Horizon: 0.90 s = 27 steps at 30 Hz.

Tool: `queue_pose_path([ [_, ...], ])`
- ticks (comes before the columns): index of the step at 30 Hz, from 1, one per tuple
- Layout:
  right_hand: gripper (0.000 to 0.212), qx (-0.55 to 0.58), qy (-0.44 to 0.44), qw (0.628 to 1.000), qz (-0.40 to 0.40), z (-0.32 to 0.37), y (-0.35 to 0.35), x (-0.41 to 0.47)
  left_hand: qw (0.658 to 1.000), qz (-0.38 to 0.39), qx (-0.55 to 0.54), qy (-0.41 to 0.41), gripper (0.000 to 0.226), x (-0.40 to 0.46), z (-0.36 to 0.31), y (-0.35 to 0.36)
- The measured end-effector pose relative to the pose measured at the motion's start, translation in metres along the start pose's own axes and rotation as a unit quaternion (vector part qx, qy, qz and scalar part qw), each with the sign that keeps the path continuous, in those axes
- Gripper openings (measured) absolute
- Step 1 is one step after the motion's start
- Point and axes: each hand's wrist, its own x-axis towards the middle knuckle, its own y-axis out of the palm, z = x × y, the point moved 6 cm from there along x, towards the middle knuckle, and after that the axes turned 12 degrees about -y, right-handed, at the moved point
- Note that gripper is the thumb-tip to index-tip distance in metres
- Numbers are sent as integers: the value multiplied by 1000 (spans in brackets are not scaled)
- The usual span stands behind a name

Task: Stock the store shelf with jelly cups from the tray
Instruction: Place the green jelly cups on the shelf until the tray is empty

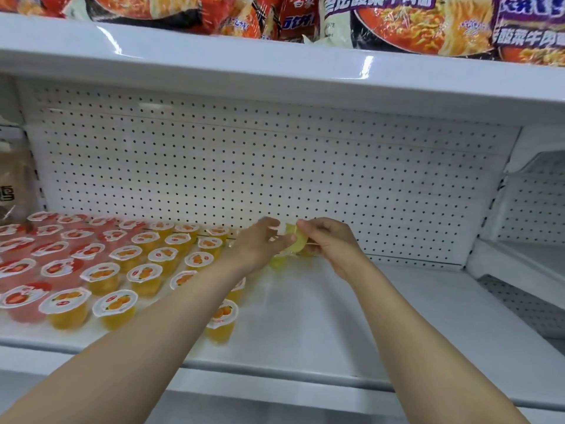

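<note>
Both arms reach deep onto the white shelf (351, 316). My left hand (260, 244) and my right hand (330, 240) meet near the back wall and together hold a yellow-green jelly cup (297, 241), tilted between the fingertips. A second greenish cup (277, 262) sits on the shelf just under my left hand, partly hidden. Rows of orange jelly cups (143, 278) fill the shelf's middle left, and red strawberry cups (58, 269) stand further left. One orange cup (221, 319) stands beside my left forearm. No tray is in view.
A white pegboard (275, 166) backs the shelf. The upper shelf (275, 65) overhangs, loaded with instant noodle packs (412, 22). A brown packet (15, 185) leans at the far left. Another shelf bay (532, 255) adjoins on the right.
</note>
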Motion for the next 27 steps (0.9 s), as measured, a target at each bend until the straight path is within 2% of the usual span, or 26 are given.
queue_pose_path([
  [1, 34, -50, -13, 998, -26, -6, -6, 2, 994, 18, 112, 9, 65, 3, 2, 6],
  [3, 39, -158, -31, 985, -57, -19, -17, 6, 955, 62, 288, 17, 65, 8, 12, 20],
  [6, 34, -255, -35, 964, -66, -35, -24, 5, 915, 103, 390, 0, 66, 15, 31, 33],
  [10, 35, -310, -21, 948, -65, -53, -31, 7, 907, 118, 404, -10, 67, 17, 41, 39],
  [19, 34, -323, 3, 944, -71, -72, -33, 11, 913, 118, 391, -19, 69, 18, 44, 40],
  [27, 41, -364, 25, 929, -64, -75, -29, 14, 916, 107, 385, -28, 68, 17, 42, 42],
])
